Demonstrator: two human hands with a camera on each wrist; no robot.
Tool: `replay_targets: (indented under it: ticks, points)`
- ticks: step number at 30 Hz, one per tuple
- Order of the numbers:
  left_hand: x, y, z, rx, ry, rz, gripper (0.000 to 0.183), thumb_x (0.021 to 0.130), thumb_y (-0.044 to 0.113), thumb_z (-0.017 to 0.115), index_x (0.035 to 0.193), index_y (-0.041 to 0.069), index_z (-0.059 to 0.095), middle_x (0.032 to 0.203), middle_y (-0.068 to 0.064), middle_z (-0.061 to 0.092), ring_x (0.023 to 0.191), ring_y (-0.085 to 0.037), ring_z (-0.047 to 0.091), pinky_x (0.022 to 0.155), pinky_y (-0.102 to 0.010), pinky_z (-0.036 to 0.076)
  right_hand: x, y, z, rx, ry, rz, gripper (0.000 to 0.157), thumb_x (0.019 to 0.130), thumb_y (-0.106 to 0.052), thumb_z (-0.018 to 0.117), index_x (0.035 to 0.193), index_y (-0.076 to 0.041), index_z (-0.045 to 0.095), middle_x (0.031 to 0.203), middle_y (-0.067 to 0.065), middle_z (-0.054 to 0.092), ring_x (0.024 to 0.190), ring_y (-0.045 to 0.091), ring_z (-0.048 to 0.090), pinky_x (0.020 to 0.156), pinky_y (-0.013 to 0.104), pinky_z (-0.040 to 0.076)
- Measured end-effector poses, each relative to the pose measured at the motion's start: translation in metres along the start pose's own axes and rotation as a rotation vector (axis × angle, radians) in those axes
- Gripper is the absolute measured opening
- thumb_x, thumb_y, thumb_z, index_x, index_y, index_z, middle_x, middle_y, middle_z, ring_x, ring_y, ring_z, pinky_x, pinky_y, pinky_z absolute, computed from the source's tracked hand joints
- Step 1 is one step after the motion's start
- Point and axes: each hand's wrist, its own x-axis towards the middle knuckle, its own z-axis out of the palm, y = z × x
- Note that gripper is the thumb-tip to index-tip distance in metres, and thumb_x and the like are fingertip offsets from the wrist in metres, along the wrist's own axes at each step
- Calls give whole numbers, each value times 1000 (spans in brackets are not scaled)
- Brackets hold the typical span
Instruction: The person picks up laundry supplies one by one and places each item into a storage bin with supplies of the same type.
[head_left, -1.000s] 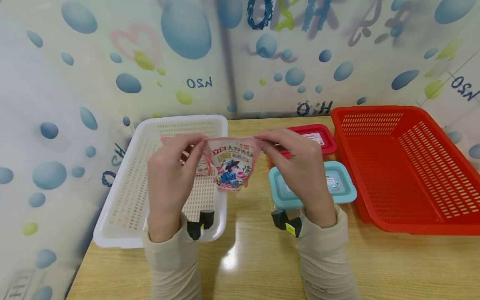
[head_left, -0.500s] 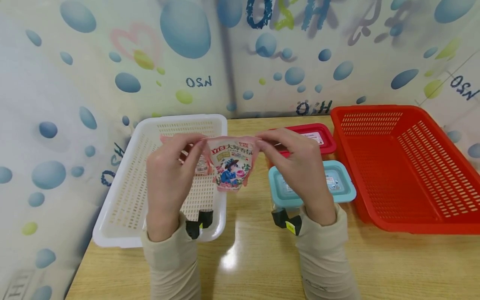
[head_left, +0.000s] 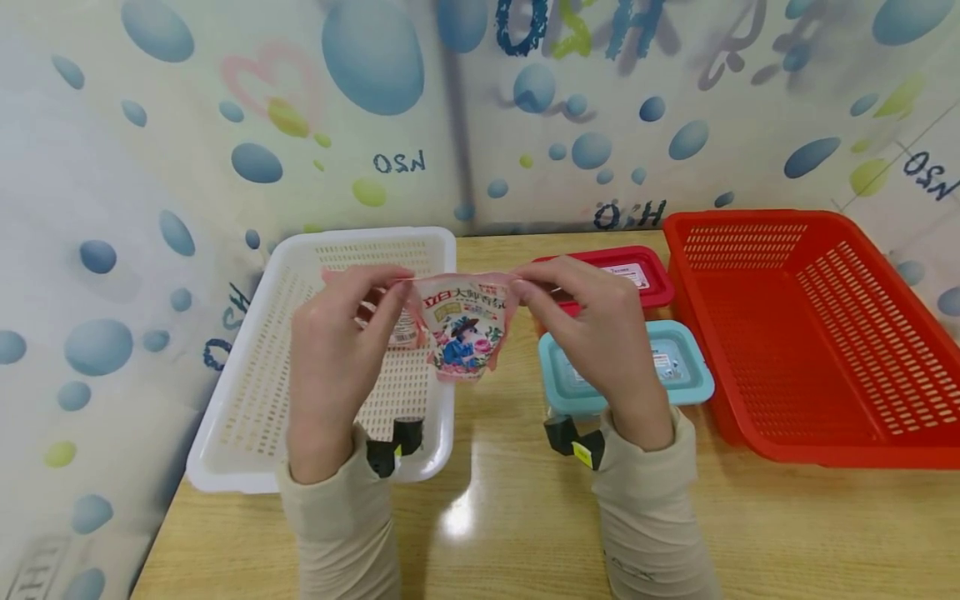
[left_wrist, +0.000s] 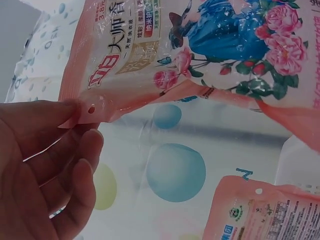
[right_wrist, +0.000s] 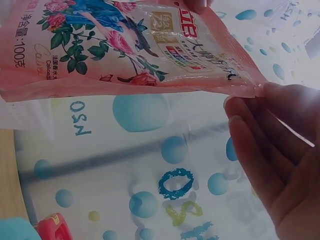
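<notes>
A pink laundry detergent pouch point(head_left: 463, 329) hangs upright between both hands, its printed front with a figure in blue and roses facing the head camera. My left hand point(head_left: 333, 358) pinches its top left corner between thumb and forefinger; the left wrist view shows that grip beside a small hole in the pouch point(left_wrist: 150, 60). With thumb and fingertips my right hand point(head_left: 600, 333) pinches the top right corner, also seen on the pouch point(right_wrist: 125, 45) in the right wrist view. Behind the left hand, a second pink pouch point(head_left: 403, 332) lies in the white basket point(head_left: 247, 417), partly hidden.
Right of centre on the wooden table point(head_left: 495, 517) are a container with a red lid point(head_left: 656, 279) and one with a light blue lid point(head_left: 686, 379), partly behind the right hand. A red basket point(head_left: 795, 358) stands at the right. A patterned wall covering point(head_left: 585, 100) rises behind.
Hardly anything differs: both hands keep hold of the pouch's top corners in the same place. The left wrist has shifted very slightly to the left.
</notes>
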Motion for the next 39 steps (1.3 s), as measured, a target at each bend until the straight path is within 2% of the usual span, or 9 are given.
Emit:
replay_targets:
  ticks: [7,19,29,39]
  points:
    - [0,-2,0,11,-14,-31,17,86,22,59,94,9,66,82,2,63,67,-8,54,59,-24,44,-1,0,0,2,-13,4,24,82,-21,65,104,-10,66,92,-6,65,77,3,57,67,23,49]
    - [0,-2,-1,11,-1,-39,13,85,19,60,92,9,66,81,3,57,69,-7,51,58,-23,43,-1,-2,1,-6,-12,1,26,80,-19,67,103,-9,66,94,-4,65,78,3,58,68,22,49]
    - [0,0,-1,20,39,-23,12,85,17,61,90,7,66,80,1,56,71,-9,50,59,-24,43,0,-2,3,-14,19,-36,23,80,-18,67,101,-8,67,91,-3,65,75,3,57,66,23,49]
    - [1,3,-2,-3,123,-34,13,83,16,63,88,6,68,86,-3,53,76,-11,51,59,-22,43,0,-6,5,-23,16,-49,24,78,-16,67,101,-9,67,90,-3,66,78,4,58,67,23,48]
